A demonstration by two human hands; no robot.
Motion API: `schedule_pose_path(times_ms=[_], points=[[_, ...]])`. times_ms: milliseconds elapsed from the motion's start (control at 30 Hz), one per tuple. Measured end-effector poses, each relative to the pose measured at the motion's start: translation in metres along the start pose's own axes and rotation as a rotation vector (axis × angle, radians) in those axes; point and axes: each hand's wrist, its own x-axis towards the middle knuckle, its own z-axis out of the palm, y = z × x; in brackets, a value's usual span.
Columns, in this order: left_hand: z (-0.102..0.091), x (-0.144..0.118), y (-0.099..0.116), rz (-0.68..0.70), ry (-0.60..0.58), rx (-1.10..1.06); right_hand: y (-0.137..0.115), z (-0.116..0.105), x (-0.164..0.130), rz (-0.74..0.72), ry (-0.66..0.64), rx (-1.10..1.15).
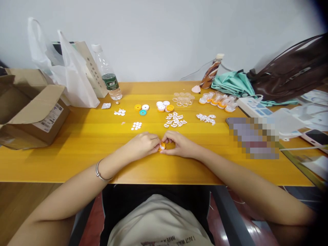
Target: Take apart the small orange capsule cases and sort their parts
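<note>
Many small things lay on the yellow tabletop [77,136] behind the two hands. Straight behind the hands sat a pile of white lacy pieces [175,120], with a second white pile [206,118] to the right of it. Left of the first pile was a bunch of tiny white dots [136,125]. Farther back from it were round caps [165,106] in orange and white, and some clear little cups [182,98]. A water bottle [107,73] and a white plastic bag [74,78] stood far to the left of the pile, and a cardboard box [30,106] sat at the left end. A green cloth [230,83] and a brown bag [292,73] lay far to the right. Nothing stood between the hands and the small piles.

The left hand [142,145] and the right hand [179,143] met near the front edge of the tabletop. Both pinched one small cap [162,147] with their fingertips. The cap was orange with a white middle. It rested low on the tabletop, mostly hidden by the fingers.
</note>
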Motion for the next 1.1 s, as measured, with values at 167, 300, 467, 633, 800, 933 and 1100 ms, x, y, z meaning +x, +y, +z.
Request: schedule_pose_path(times_ms=[167,300,467,633,800,933,1100], points=[[0.005,0.003,0.003,-0.039,0.045,-0.052,-0.001,0.0,0.001,0.017,0.012,0.005],[-0.009,-0.001,-0.011,-0.087,0.126,-0.079,0.0,0.0,0.001,0.052,0.029,0.032],[-0.037,-0.017,-0.051,-0.403,0.182,0.017,0.001,-0.002,0.0,0.064,0.024,0.025],[-0.04,-0.023,-0.072,-0.475,0.068,0.052,0.001,-0.003,-0.001,0.065,0.025,0.025],[-0.029,-0.02,-0.073,-0.433,0.028,0.093,0.001,-0.004,-0.001,0.065,0.023,0.028],[-0.028,-0.021,-0.073,-0.441,0.012,0.085,0.002,-0.004,-0.001,0.062,0.019,0.028],[-0.03,-0.019,-0.062,-0.405,0.052,0.02,0.003,-0.004,-0.001,0.054,0.015,0.031]])
